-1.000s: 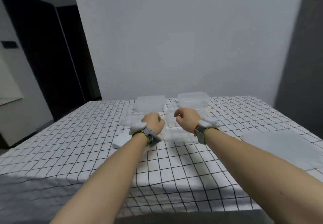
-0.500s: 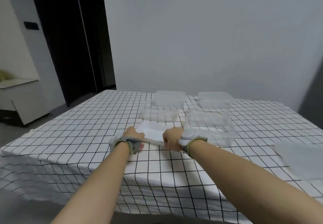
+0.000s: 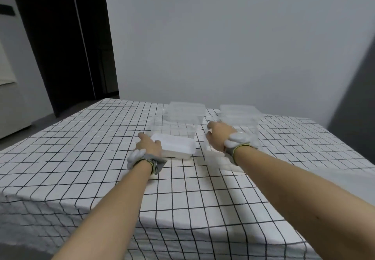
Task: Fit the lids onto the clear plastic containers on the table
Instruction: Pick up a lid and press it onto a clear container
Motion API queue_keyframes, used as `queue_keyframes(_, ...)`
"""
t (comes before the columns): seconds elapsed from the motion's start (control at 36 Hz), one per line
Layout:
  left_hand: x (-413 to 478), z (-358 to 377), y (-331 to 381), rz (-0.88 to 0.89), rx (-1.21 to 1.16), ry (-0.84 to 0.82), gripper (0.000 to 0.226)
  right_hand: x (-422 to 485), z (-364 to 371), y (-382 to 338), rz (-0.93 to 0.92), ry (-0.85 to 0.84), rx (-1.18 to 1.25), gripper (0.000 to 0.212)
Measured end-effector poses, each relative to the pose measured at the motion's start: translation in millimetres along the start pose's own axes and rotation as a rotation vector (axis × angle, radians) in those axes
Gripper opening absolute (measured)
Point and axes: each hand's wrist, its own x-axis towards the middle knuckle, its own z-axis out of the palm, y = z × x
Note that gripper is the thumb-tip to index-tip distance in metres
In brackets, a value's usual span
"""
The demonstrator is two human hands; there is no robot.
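Lids: one white lid (image 3: pixel 174 145) on checked cloth (image 3: pixel 81 148), left hand (image 3: pixel 149 147) resting against its edge, fingers loosely spread. Right hand (image 3: pixel 218 138) curled at clear container (image 3: pixel 241 132) (grip unclear).

White lidded container (image 3: pixel 176 145) flat on checked tablecloth, clear plastic containers (image 3: pixel 239 121) in two rows behind and beside it
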Motion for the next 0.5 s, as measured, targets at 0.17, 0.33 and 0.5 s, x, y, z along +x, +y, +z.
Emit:
queue_keyframes(0.17,-8.7,19.2,35.1,0.103,0.109,0.079,0.034,0.5,-20.5,72.0,0.452,0.044,0.023,0.045)
queue_keyframes(0.33,-11.4,32.3,47.7,0.205,0.217,0.017,0.031,-10.7,-19.3,107.4,0.585,-0.177,0.157,0.052)
queue_keyframes(0.5,-29.0,43.3,50.4,0.203,0.412,-0.169,0.023,-14.4,-9.8,101.7,0.553,-0.251,0.292,0.044)
